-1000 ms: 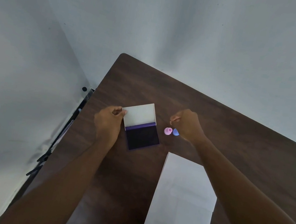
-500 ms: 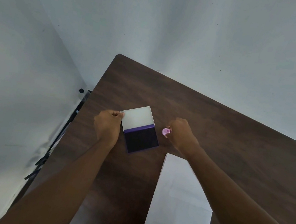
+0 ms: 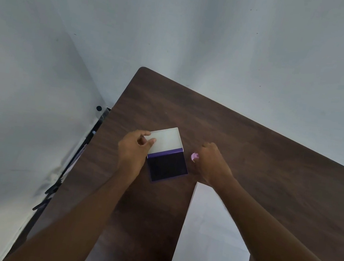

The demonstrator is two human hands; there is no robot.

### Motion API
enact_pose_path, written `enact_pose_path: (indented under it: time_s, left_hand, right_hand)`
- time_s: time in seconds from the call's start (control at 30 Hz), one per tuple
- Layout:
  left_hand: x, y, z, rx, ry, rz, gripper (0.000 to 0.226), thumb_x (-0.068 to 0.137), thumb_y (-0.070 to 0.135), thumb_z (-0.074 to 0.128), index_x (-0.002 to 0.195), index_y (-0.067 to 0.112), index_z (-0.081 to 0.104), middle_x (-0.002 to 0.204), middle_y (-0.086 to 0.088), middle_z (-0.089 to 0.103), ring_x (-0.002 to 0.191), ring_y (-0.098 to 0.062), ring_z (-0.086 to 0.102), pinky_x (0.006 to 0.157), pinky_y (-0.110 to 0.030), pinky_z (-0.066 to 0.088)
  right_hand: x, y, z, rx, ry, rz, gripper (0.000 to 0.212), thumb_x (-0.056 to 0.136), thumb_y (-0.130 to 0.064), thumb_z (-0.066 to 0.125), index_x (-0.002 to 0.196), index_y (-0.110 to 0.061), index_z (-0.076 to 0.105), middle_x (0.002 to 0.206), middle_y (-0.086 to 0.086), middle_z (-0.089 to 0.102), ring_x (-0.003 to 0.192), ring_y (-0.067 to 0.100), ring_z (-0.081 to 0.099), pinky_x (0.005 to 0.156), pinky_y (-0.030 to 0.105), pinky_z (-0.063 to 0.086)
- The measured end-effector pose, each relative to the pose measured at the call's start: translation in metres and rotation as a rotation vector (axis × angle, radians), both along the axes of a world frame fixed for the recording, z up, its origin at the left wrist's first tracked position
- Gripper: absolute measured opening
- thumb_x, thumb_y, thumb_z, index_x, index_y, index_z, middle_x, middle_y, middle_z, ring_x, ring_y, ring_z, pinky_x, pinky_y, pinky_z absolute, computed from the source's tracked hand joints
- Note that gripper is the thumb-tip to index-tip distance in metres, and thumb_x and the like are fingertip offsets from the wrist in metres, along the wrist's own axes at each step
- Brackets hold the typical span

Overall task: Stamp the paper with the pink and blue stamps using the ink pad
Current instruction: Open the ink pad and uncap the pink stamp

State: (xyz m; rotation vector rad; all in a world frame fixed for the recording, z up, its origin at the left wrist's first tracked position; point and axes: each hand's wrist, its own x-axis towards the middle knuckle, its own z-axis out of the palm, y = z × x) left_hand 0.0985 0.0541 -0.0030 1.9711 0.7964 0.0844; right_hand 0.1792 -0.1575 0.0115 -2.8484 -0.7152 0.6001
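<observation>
Plain grey walls (image 3: 203, 34) meet in a corner behind a dark wood table (image 3: 272, 167). White paper (image 3: 213, 237) lies near, unmarked. The open ink pad (image 3: 168, 157) bears no readable writing; left hand (image 3: 133, 152) pinches its lid. Right hand (image 3: 212, 163), curled, grips the pink stamp (image 3: 194, 156) beside the pad.

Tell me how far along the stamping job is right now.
Done: the ink pad lies open, its white lid folded back and held by the left hand. In hand: the right hand is closing on the pink stamp beside the pad. Left: inking it, pressing it on the paper, which shows no marks yet, then the blue stamp, hidden now.
</observation>
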Motion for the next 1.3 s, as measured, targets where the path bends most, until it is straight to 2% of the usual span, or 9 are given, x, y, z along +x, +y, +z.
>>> enact_pose_path:
  time_s: [0.07,0.2,0.37,0.47,0.63,0.8,0.93,1.17,1.3]
  left_hand:
    - [-0.004,-0.005,0.001,-0.009,-0.013,-0.073,0.02,0.08,0.038,0.072,0.099,0.034,0.065,0.083,0.015,0.062,0.077,0.0,0.061,0.06,-0.016,0.052]
    - [-0.013,-0.021,0.006,-0.057,-0.042,-0.16,0.019,0.079,0.038,0.072,0.098,0.035,0.067,0.089,0.017,0.064,0.079,0.003,0.062,0.061,-0.011,0.051]
    - [-0.015,-0.042,0.013,-0.228,-0.038,-0.237,0.028,0.082,0.033,0.071,0.109,0.025,0.069,0.095,0.015,0.07,0.089,-0.001,0.065,0.068,-0.006,0.049]
    - [-0.016,-0.048,0.02,-0.286,-0.023,-0.291,0.039,0.083,0.032,0.07,0.121,0.024,0.063,0.105,0.013,0.069,0.095,-0.002,0.065,0.078,-0.009,0.05]
    - [-0.023,-0.049,0.036,-0.339,-0.047,-0.325,0.045,0.08,0.033,0.072,0.123,0.023,0.063,0.113,0.012,0.068,0.1,0.0,0.064,0.089,-0.016,0.05]
    - [-0.036,-0.042,0.045,-0.332,-0.083,-0.286,0.035,0.075,0.027,0.076,0.11,0.023,0.071,0.101,0.007,0.074,0.091,-0.002,0.068,0.08,-0.013,0.052]
    - [-0.04,-0.037,0.049,-0.25,-0.055,-0.305,0.034,0.072,0.03,0.077,0.106,0.023,0.072,0.101,0.007,0.072,0.092,-0.007,0.066,0.084,-0.019,0.052]
    - [-0.04,-0.037,0.055,-0.145,-0.111,-0.335,0.035,0.071,0.03,0.078,0.105,0.021,0.073,0.094,0.01,0.068,0.088,-0.002,0.063,0.078,-0.005,0.046]
    - [-0.04,-0.041,0.057,-0.105,-0.119,-0.33,0.037,0.073,0.029,0.077,0.108,0.017,0.072,0.101,0.003,0.07,0.091,-0.009,0.064,0.083,-0.012,0.049]
  right_hand:
    - [-0.002,0.001,0.003,0.043,0.003,-0.048,0.016,0.086,-0.018,0.061,0.074,-0.008,0.063,0.078,0.007,0.061,0.071,0.015,0.049,0.066,0.026,0.035]
    - [-0.001,0.005,0.012,0.257,0.178,-0.458,0.025,0.084,-0.022,0.063,0.061,-0.012,0.061,0.062,0.005,0.06,0.056,0.013,0.053,0.058,0.023,0.041]
    - [-0.018,0.005,0.025,0.504,0.226,-0.632,0.02,0.082,-0.03,0.073,0.085,-0.011,0.074,0.076,-0.002,0.07,0.064,0.01,0.065,0.052,0.014,0.046]
    - [-0.028,-0.001,0.038,0.773,0.431,-0.748,0.018,0.079,-0.029,0.075,0.085,-0.012,0.075,0.07,-0.001,0.073,0.052,0.003,0.064,0.044,0.012,0.044]
    - [-0.048,-0.004,0.049,0.942,0.671,-0.73,0.017,0.079,-0.031,0.073,0.089,-0.018,0.076,0.071,0.006,0.071,0.057,0.015,0.055,0.052,0.022,0.047]
    - [-0.062,0.0,0.045,1.008,0.778,-0.713,0.023,0.079,-0.033,0.073,0.094,-0.016,0.076,0.071,0.006,0.069,0.059,0.017,0.056,0.055,0.025,0.05]
    - [-0.066,0.001,0.04,1.116,0.906,-0.737,0.027,0.08,-0.026,0.073,0.101,-0.01,0.073,0.086,0.013,0.072,0.069,0.021,0.064,0.063,0.028,0.055]
    - [-0.07,0.002,0.034,1.201,1.009,-0.744,0.027,0.088,-0.02,0.064,0.109,-0.004,0.068,0.092,0.017,0.07,0.074,0.022,0.065,0.067,0.029,0.056]
    - [-0.069,0.001,0.031,1.221,1.004,-0.763,0.029,0.086,-0.021,0.064,0.11,-0.004,0.067,0.093,0.015,0.07,0.074,0.021,0.066,0.069,0.029,0.057]
